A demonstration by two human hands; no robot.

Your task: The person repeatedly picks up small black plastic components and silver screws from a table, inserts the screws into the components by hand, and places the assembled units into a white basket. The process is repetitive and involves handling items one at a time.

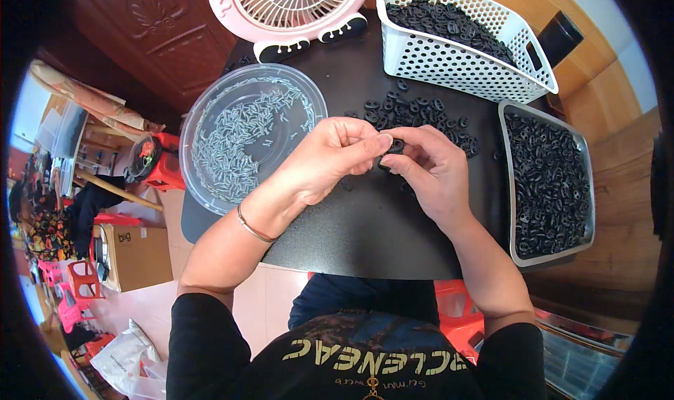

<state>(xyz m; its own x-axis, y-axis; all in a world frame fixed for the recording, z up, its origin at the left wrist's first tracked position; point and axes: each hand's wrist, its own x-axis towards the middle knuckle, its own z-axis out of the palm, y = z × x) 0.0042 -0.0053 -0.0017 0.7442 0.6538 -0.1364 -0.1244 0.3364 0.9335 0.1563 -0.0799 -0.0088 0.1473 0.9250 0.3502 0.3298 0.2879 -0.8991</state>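
Note:
Above the dark table my two hands meet, fingertips close together. My right hand pinches a small black plastic piece, rounded with holes in it. My left hand is closed in a pinch against the left side of that piece; whatever its fingertips hold is hidden. Just beyond the hands lies a loose pile of similar black pieces. To the left stands a round clear plastic tub with many thin silvery metal bits, too small to tell their kind.
A white perforated basket of black pieces stands at the far right. Nearer on the right is a grey tray full of them. A pink fan stands at the back. A cardboard box sits on the floor at left.

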